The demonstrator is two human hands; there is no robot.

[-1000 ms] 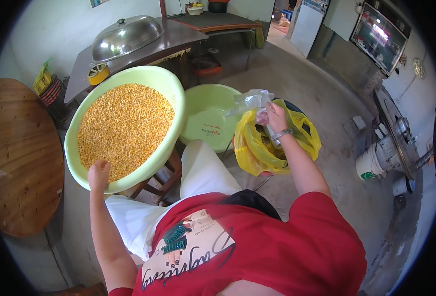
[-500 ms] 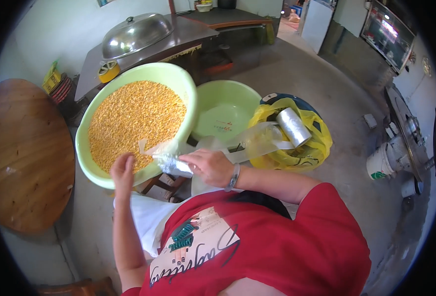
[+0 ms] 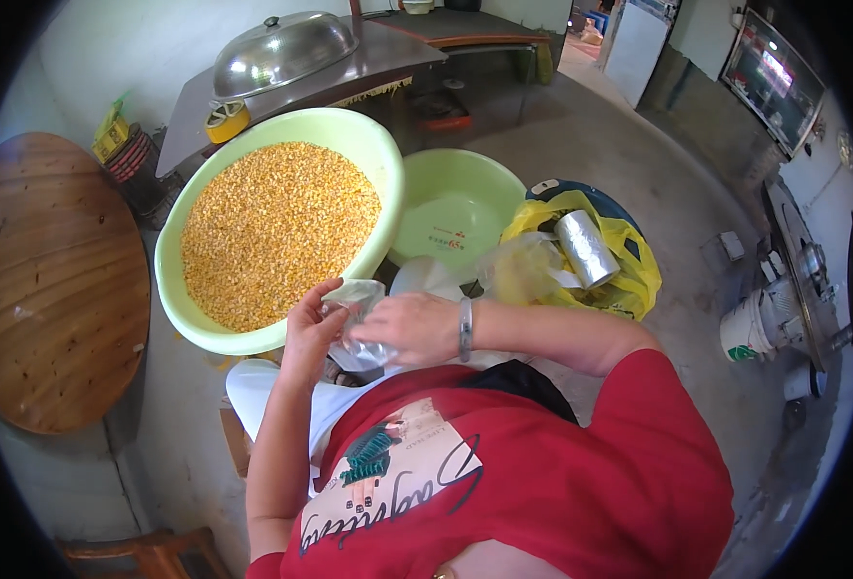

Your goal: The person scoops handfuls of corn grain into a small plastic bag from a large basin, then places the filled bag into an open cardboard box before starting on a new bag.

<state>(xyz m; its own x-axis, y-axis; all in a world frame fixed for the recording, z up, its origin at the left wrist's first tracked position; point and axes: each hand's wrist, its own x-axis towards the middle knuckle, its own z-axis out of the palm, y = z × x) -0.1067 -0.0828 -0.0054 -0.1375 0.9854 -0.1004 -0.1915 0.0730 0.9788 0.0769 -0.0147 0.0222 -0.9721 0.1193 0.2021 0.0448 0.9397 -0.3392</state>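
A clear plastic bag (image 3: 361, 295) is stretched between my two hands, just below the near rim of a large pale green basin (image 3: 394, 183). My left hand (image 3: 310, 333) pinches one edge of it with the fingers. Across from it, my right hand (image 3: 415, 326), with a bangle at the wrist, has its bent fingers closed on the crumpled plastic; the fingertips are partly hidden. Yellow corn kernels (image 3: 272, 227) fill much of the basin. To the right, a silvery roll of plastic bags (image 3: 587, 249) lies on a yellow plastic bag (image 3: 643, 280), a loose strip trailing from it.
A second green basin (image 3: 455, 198) stands between the corn and the yellow bag. Behind is a table (image 3: 388, 53) with a metal dome lid (image 3: 286, 53) and a yellow tape roll (image 3: 226, 122). A round wooden board (image 3: 55, 280) leans at the left; a white bucket (image 3: 743, 333) stands right.
My left hand has come right from the basin's edge and taken hold of the plastic bag. The bag, torn or pulled nearer, now spreads between both hands.
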